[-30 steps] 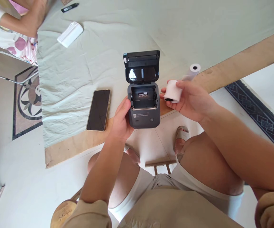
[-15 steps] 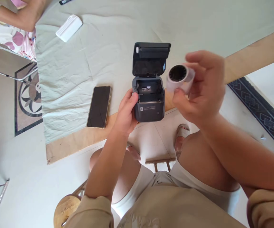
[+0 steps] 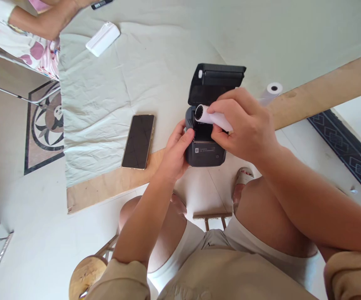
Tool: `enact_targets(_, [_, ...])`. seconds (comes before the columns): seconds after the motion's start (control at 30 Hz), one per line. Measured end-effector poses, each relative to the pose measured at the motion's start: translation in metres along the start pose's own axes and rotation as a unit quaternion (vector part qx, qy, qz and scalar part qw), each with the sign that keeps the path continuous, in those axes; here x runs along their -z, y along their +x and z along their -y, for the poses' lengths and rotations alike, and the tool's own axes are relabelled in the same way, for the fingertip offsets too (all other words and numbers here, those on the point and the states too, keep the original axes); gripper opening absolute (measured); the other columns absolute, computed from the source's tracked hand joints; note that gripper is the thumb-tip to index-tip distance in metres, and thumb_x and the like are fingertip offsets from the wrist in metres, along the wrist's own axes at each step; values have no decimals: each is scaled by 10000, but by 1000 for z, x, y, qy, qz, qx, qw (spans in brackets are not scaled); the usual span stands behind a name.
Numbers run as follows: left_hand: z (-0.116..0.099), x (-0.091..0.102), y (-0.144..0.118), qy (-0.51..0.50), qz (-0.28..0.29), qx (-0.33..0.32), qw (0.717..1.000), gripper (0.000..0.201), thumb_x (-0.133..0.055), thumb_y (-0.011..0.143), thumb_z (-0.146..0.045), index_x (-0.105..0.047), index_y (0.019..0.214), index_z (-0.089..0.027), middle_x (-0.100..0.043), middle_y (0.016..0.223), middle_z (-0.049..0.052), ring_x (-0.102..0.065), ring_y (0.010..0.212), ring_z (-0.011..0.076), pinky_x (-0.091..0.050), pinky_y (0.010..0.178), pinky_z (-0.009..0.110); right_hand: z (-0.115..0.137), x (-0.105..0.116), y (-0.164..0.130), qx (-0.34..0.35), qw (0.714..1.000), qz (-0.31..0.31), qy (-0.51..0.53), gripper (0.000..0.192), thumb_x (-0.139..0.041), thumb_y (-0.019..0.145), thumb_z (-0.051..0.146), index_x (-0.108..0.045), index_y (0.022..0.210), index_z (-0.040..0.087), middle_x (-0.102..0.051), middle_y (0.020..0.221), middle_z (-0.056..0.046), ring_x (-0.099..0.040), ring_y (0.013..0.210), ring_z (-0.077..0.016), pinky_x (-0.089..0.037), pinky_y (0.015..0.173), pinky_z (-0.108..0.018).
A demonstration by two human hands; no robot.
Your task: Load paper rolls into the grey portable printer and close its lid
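Note:
My left hand (image 3: 178, 151) is closed around the left side of a black portable label printer (image 3: 206, 155), thumb on its rim. The printer's lid (image 3: 216, 85) stands open, tipped back. In my right hand (image 3: 246, 125) is a white paper roll (image 3: 219, 120) with a dark hollow core, its end turned to the left. That roll is held over the printer's paper bay and covers part of it; whether it touches the bay I cannot tell. Another white paper roll (image 3: 270, 92) lies on the table beyond my right hand.
A dark-screened phone (image 3: 139, 141) lies on the cloth-covered table (image 3: 89, 137) to the left of the printer. Farther back are a white device (image 3: 103, 38), a black object (image 3: 101, 4) and another person's arm (image 3: 47, 21). A wooden stool (image 3: 88, 273) stands below left.
My right hand has brought the paper roll leftward over the open printer and turned it onto its side. The other roll behind my hand now shows. The view has shifted slightly.

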State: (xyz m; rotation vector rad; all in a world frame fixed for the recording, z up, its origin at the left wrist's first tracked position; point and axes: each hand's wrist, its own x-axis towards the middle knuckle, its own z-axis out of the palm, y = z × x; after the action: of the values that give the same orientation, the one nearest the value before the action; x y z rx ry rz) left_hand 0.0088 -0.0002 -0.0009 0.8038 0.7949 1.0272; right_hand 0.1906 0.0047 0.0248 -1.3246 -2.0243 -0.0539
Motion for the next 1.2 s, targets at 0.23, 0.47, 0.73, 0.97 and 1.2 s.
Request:
enact_targets(0.23, [1, 0, 2, -8, 14, -6, 1000, 409, -793, 919, -522, -689, 1201, -244, -776, 1215, 26, -748, 1204, 253, -645, 979, 320, -10, -8, -7, 85, 990, -113, -11, 190, -568, 887, 92, -661, 945, 247, -779, 873, 29, -722, 790, -160, -510, 812, -352])
enact_targets(0.47, [4, 5, 3, 16, 27, -32, 999, 475, -922, 777, -417, -673, 1149, -257, -738, 978, -6, -726, 868, 152, -606, 739, 220, 8, 2, -24, 149, 984, -67, 70, 193, -651, 975, 420, -652, 908, 239, -788, 962, 7, -754, 1009, -219, -502, 853, -413])
enact_targets(0.73, [13, 19, 11, 64, 54, -45, 996, 698, -1002, 602, -364, -635, 1190, -277, -735, 1030, 18, -713, 880, 178, -595, 692, 226, -19, 8, -15, -68, 956, -178, 224, 435, -640, 944, 360, -542, 1366, 322, -547, 1443, -96, -588, 1314, -265, -524, 575, -295])
enact_targets(0.97, [19, 24, 12, 92, 71, -77, 990, 657, -983, 653, -391, -641, 1206, -293, -708, 962, 5, -684, 785, 147, -558, 615, 210, -30, 8, -4, -231, 870, -108, 422, 559, -522, 932, 696, -516, 1355, 330, -579, 1445, -61, -702, 961, -202, -392, 412, -307])
enact_targets(1.2, [20, 25, 9, 94, 85, -99, 987, 700, -961, 696, -483, -608, 1275, -308, -698, 1044, 15, -710, 860, 172, -600, 677, 243, -31, -1, -20, -177, 897, 107, 390, 640, -720, 880, 646, -549, 1385, 292, -641, 1289, -84, -667, 1047, -213, -621, 791, -354])
